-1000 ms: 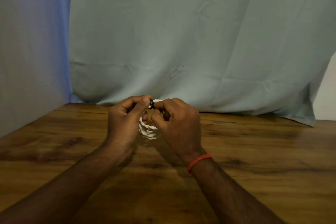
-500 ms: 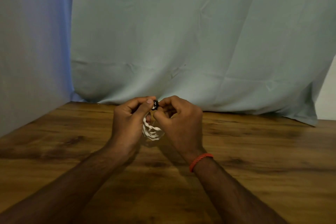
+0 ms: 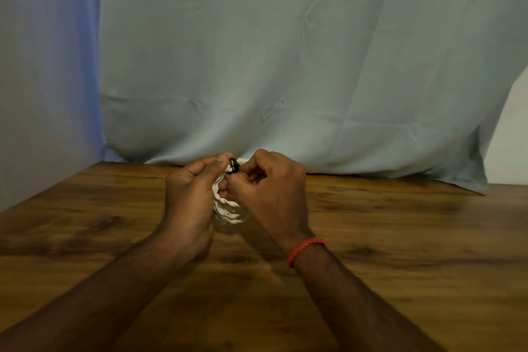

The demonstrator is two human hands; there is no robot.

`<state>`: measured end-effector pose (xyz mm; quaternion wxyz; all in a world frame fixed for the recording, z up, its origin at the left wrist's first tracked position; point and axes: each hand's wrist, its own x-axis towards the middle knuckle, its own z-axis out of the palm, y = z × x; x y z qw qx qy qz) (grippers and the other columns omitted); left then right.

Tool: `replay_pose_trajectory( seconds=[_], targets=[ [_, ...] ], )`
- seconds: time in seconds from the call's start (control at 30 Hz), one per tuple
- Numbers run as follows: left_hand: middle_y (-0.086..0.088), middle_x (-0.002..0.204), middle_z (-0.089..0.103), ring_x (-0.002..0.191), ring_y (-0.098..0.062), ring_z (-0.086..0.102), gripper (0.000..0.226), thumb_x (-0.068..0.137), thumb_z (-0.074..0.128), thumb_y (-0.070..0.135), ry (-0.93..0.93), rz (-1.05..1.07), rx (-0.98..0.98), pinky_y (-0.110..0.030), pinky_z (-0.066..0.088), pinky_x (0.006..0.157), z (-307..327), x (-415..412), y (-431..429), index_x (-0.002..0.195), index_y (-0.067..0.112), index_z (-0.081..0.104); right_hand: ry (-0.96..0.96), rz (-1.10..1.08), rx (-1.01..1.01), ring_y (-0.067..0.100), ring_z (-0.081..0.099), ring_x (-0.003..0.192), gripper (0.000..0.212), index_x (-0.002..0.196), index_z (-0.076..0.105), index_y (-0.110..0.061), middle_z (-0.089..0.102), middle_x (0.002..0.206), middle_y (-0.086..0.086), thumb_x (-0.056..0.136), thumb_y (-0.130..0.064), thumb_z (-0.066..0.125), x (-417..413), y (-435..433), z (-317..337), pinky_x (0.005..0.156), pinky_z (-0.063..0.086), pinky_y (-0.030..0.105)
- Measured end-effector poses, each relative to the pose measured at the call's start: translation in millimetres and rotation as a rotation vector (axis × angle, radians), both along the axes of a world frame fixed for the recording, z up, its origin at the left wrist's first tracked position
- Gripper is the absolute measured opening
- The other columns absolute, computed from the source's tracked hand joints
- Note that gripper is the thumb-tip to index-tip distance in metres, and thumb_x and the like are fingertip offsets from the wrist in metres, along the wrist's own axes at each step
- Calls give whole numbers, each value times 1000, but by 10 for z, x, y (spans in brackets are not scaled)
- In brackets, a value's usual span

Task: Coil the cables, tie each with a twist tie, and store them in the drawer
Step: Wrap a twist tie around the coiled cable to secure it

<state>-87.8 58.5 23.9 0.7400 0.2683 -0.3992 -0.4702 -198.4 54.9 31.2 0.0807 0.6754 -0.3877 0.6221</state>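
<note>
A pale grey-green cloth (image 3: pixel 285 66) hangs behind a wooden table (image 3: pixel 400 251) with dark grain, its hem resting on the far edge. In the head view, both hands meet above the middle of the table. The left hand (image 3: pixel 191 197) curls its fingers around a coiled white cable (image 3: pixel 227 207), whose loops hang between the two palms. The right hand (image 3: pixel 274 194), with an orange thread band (image 3: pixel 305 248) on its wrist, pinches at the top of the coil, where a small black tie (image 3: pixel 234 166) sits; it may be a twist tie, though it is too small to tell.
</note>
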Motion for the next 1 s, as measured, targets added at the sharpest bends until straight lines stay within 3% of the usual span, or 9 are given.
replay_pose_trajectory(
  seconds=[0.17,0.33,0.5,0.57,0.77,1.0],
  targets=[
    [-15,78,73,69,-25,68,12,90,65,8,-28,22,-8,-31,58,67,29,27,-16,94,5,76,118,-68,-71,16,47,52,22,60,55,-13,51,57,-1,68,-17,75,-19,2,5,47,42,37],
    [-18,74,70,60,-14,62,12,92,68,12,-311,193,-162,-25,53,61,40,122,-49,90,19,78,170,-95,-126,18,47,54,17,64,57,-12,52,60,1,72,-13,72,-47,-1,14,48,43,39],
    [-10,80,75,71,-17,68,15,92,67,10,-449,269,-227,-20,55,65,40,152,-47,91,21,76,189,-89,-117,20,51,54,13,68,61,-11,56,64,2,77,-20,64,-58,-9,9,50,46,40],
    [-1,79,77,72,-14,69,14,92,67,10,-441,272,-212,-19,54,66,34,152,-51,91,20,76,188,-79,-97,20,52,55,13,69,62,-12,56,65,1,77,-21,63,-53,-6,7,50,46,41],
    [-4,74,75,68,-14,70,12,92,65,9,-228,131,-118,-25,53,64,-8,64,-35,93,11,77,43,-58,-41,17,54,54,19,62,54,-12,57,58,-2,67,-14,73,-13,7,9,50,47,39],
    [-23,82,69,71,-27,65,10,90,68,11,-172,76,-103,-29,56,64,-17,43,-28,92,10,77,107,-125,-56,19,48,53,20,62,49,-12,50,58,-1,67,-16,68,-47,3,13,48,44,39]
  ],
)
